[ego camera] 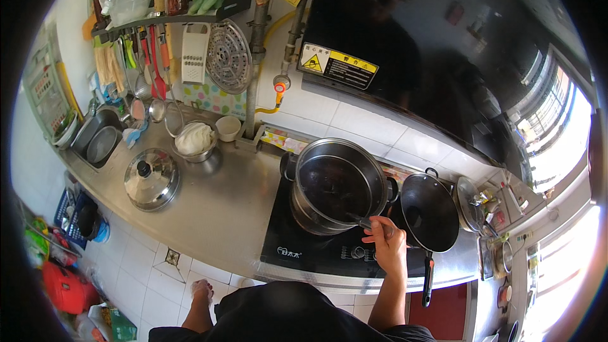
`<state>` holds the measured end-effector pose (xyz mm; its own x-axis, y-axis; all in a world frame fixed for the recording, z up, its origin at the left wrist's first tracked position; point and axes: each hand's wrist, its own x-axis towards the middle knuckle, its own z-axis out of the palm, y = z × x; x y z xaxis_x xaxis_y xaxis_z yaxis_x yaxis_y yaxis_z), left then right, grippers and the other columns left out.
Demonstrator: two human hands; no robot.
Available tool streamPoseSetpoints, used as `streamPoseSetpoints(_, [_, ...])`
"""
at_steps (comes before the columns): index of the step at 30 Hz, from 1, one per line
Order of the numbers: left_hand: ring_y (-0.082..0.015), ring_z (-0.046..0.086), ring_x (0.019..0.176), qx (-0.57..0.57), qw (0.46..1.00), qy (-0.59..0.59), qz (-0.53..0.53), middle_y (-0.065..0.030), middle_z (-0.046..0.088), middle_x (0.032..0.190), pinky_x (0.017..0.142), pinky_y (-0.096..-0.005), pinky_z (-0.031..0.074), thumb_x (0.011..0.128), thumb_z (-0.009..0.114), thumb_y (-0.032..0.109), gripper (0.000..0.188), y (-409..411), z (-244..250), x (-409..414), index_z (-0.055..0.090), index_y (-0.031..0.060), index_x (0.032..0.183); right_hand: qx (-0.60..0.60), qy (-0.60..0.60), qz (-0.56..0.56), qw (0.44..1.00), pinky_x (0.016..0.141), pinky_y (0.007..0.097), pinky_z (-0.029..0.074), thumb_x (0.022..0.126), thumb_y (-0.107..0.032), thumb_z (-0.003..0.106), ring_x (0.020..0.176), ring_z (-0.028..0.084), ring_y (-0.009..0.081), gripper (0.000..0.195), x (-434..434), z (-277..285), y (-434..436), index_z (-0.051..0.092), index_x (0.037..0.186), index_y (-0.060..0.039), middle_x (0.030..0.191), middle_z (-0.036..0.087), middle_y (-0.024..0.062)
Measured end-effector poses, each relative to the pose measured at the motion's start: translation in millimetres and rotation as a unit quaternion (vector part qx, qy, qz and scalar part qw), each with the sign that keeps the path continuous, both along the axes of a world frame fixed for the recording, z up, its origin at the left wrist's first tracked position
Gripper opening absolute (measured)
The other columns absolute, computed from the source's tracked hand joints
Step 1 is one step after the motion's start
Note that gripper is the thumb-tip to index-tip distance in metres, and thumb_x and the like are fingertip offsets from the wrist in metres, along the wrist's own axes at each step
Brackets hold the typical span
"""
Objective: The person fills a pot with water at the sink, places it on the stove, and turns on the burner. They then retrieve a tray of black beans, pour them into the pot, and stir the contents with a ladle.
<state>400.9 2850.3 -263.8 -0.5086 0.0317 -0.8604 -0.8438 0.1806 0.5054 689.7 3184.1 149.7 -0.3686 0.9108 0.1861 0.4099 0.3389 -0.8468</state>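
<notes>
My right hand (388, 242) grips the dark handle of a utensil (365, 222) over the near right rim of a deep stainless steel pot (304, 209). The utensil's lower end goes down into the pot, and its shape is hard to make out. Dark liquid (332, 185) lies inside the pot, which stands on a black glass gas hob (280, 232). Down by my left side hangs my left hand (203, 290), away from the counter. A whitish film or clear plastic seems to cover its fingers, and their pose is unclear.
Right of the pot sits a black wok (430, 211), its handle (428, 280) jutting past the counter edge. A domed steel lid (151, 180) and a steel bowl (202, 156) of pale dough-like food (194, 137) stand left. A black range hood (361, 23) overhangs the hob.
</notes>
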Motion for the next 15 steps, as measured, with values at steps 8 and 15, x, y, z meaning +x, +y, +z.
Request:
streamPoseSetpoints(8, [-0.0128,0.049,0.054,-0.032,0.999,0.015,0.022,-0.0042,0.05,0.066,0.044,-0.0266,0.038,0.081,0.049,0.012,0.007,22,33,5,0.049,0.0072,0.086,-0.122,0.241,-0.038,0.962,0.056,0.0278,0.052,0.089,-0.024,0.048,0.065,0.064,0.0215,0.036,-7,-41,20,0.053,0.099,0.01,0.078,0.061,0.0146])
streamPoseSetpoints(15, [-0.0123,0.049,0.051,-0.03,0.999,0.014,0.005,-0.0029,0.049,0.063,0.043,-0.0259,0.038,0.081,0.05,0.012,0.004,2,6,4,0.05,0.0083,0.081,-0.058,0.295,-0.083,0.95,0.059,0.0282,0.053,0.09,-0.022,0.046,0.068,0.063,0.0214,0.033,-3,-34,19,0.052,0.101,0.0087,0.083,0.061,0.0157])
